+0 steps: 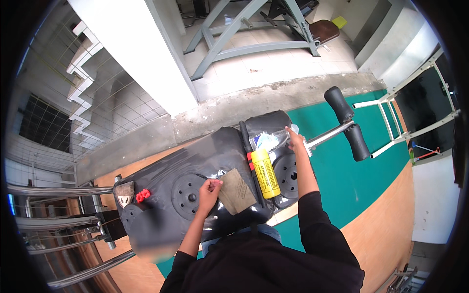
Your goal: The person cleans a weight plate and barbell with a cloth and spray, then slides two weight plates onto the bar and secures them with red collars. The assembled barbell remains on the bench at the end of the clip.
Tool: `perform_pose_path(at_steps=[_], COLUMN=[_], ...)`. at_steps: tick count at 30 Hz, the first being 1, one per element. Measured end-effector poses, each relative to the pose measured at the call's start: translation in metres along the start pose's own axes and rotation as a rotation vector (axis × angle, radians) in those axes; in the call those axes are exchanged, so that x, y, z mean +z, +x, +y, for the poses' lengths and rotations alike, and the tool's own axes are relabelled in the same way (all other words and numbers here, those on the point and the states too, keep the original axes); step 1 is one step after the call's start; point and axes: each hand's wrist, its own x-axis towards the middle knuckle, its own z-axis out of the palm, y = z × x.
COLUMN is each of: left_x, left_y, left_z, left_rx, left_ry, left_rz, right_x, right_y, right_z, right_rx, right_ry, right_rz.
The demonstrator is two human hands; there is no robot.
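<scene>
- Two hands are busy: my left hand (209, 192) pinches the left edge of an olive-brown sheet (237, 193), fingertips together, while my right hand (296, 142) has its fingers at the right end of a clear plastic bottle (273, 140); I can't tell whether they close around it.
- The sheet lies on the black bench pad (210, 144), just right of the left weight plate (183, 198). If I tugged it carelessly, my knuckles could knock that plate.
- The bottle is round and smooth, so a loose grip could let it roll or slip on the glossy cover.
- The yellow cylinder (266, 176) lies just on the near side of the bottle, along the gap between the pads; a sweep of my right wrist could set it rolling toward me.
- My right forearm passes over the right weight plate (287, 181), so dropping low there risks a bump.
- The near edge is close to my body, leaving little margin below the sheet.
- To the right, the steel bar and foam roller (357, 141) limit reach; the green mat (342, 188) on their near side gives my elbow room.
- Far left, the pad offers sliding space, short of the red rings (143, 196).
</scene>
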Motion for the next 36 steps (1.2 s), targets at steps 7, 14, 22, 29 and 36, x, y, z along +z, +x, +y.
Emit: perform_pose_path(at_steps=[7, 14, 22, 29, 36], left_x=[0.007, -0.026, -0.096, -0.165, -0.192], left_y=[0.010, -0.017, -0.065, -0.094, -0.104], left_z=[0.021, 0.011, -0.002, -0.044, -0.053], left_rx=[-0.223, -0.314, -0.326, -0.419, -0.440], left_ry=[-0.191, -0.245, -0.364, -0.385, -0.400], left_rz=[-0.102, 0.004, 0.245, 0.397, 0.299], right_x=[0.060, 0.072, 0.041, 0.031, 0.041], right_y=[0.040, -0.031, -0.127, -0.267, -0.334], right_z=[0.020, -0.041, -0.085, -0.020, 0.112], right_rx=[-0.034, -0.693, -1.044, -0.977, -0.526], right_ry=[0.547, 0.568, 0.655, 0.282, -0.243], right_rz=[0.088, 0.189, -0.080, -0.812, -0.640])
